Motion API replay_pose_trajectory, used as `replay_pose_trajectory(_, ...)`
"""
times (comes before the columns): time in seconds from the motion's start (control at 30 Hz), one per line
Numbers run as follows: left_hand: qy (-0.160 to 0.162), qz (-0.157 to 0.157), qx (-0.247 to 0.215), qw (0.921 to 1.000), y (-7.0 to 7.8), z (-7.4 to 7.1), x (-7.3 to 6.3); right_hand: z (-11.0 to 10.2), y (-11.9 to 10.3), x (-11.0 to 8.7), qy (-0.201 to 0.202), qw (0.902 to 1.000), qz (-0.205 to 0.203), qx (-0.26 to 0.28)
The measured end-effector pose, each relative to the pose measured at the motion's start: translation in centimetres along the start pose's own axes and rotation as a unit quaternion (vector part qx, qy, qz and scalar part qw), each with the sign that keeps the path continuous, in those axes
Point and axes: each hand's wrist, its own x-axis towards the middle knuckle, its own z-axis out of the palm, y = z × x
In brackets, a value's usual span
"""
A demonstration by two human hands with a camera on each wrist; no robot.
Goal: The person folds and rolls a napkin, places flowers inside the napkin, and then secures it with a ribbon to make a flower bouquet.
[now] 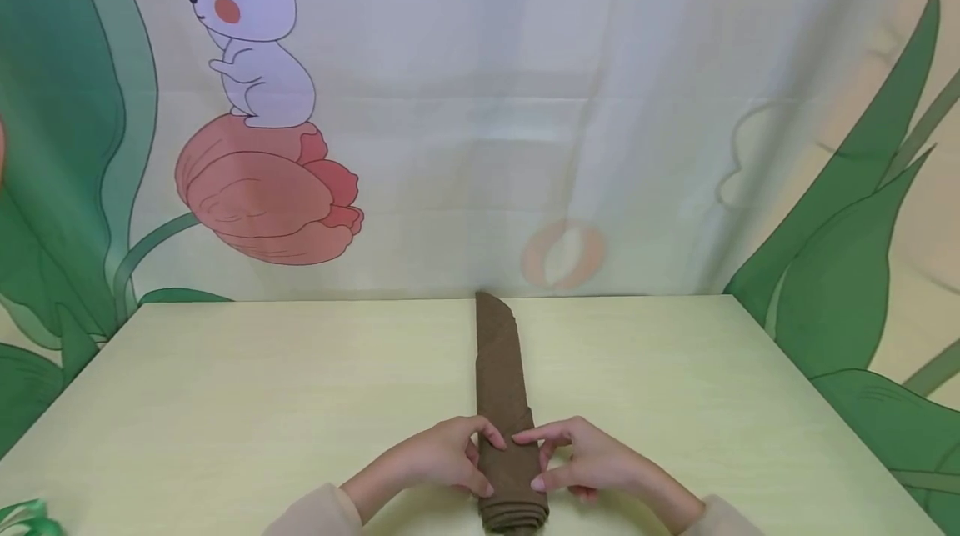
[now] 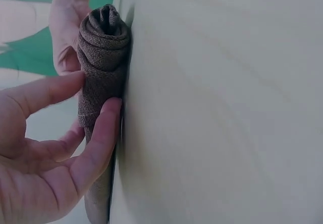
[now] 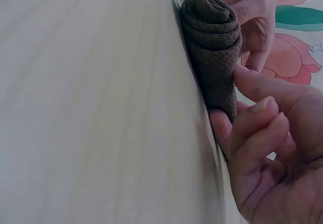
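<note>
A brown cloth [image 1: 501, 378] lies on the pale desk [image 1: 262, 403], running from the bottom centre of the head view up to the desk's far edge; its near end is wound into a layered roll, while the upper stretch lies as a long, narrow strip with a slanted tip. The left hand [image 1: 450, 457] sits left of the roll and the right hand [image 1: 588, 459] right of it, the fingers of both grasping its sides. In both wrist views, the coiled end shows towards the top of the frame, its folds spiralling inward. Beige sleeves [image 1: 318, 513] reach in from the bottom edge. A shiny green strip [image 1: 36, 518] curls in the lower left corner. Behind the desk hangs a printed backdrop [image 1: 450, 119], with a white rabbit [image 1: 270, 77] on a pink flower [image 1: 258, 194] at upper left and green leaves along both sides.
</note>
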Motion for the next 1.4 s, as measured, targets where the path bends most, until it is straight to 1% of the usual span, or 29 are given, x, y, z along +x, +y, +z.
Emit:
replay_pose_trajectory(0.1,0.006,-0.007,-0.020,0.9998,-0.6,-0.9,-0.8,0.9,-0.6,1.2,-0.001,1.0000,0.003,-0.004)
replay_pose_trajectory(0.23,0.009,-0.007,-0.040,0.9991,-1.4,-1.9,-1.8,2.0,-1.3,2.5,0.001,0.9999,0.003,-0.011)
replay_pose_trajectory(0.4,0.016,-0.013,-0.050,0.9985,-1.9,-2.6,-2.6,2.9,-2.1,3.1,-0.001,0.9999,0.003,-0.012)
replay_pose_trajectory(0.5,0.014,-0.013,-0.049,0.9986,-1.9,-2.5,-2.6,2.9,-2.3,2.4,-0.006,0.9998,-0.003,-0.021)
replay_pose_trajectory(0.6,0.013,-0.012,-0.048,0.9987,-1.9,-2.4,-2.8,3.1,-2.5,1.5,-0.026,0.9993,-0.015,-0.021)
replay_pose_trajectory(0.73,0.009,-0.012,-0.065,0.9978,-1.9,-2.0,-3.1,3.5,-2.5,0.4,-0.058,0.9980,-0.025,0.008)
replay_pose_trajectory(0.8,0.010,-0.013,-0.076,0.9970,-1.8,-1.8,-3.3,3.7,-2.5,0.0,-0.059,0.9975,-0.039,-0.003)
replay_pose_trajectory(0.87,0.012,-0.013,-0.080,0.9966,-1.8,-1.6,-3.3,3.9,-2.5,-0.3,-0.055,0.9967,-0.053,-0.027)
replay_pose_trajectory(0.97,0.019,-0.018,-0.082,0.9962,-1.7,-1.4,-3.3,4.5,-2.6,-0.4,-0.033,0.9942,-0.070,-0.075)
replay_pose_trajectory(1.03,0.021,-0.020,-0.084,0.9960,-1.6,-1.4,-3.2,4.8,-2.7,-0.5,-0.022,0.9939,-0.068,-0.084)
replay_pose_trajectory(1.17,0.023,-0.020,-0.094,0.9951,-1.5,-1.3,-3.2,5.3,-2.9,-0.4,-0.005,0.9951,-0.050,-0.085)
replay_pose_trajectory(1.23,0.023,-0.019,-0.100,0.9945,-1.4,-1.2,-3.2,5.4,-2.9,-0.3,0.004,0.9941,-0.045,-0.098)
replay_pose_trajectory(1.4,0.020,-0.016,-0.112,0.9934,-1.2,-1.3,-3.2,5.8,-3.2,-0.2,0.028,0.9869,-0.063,-0.146)
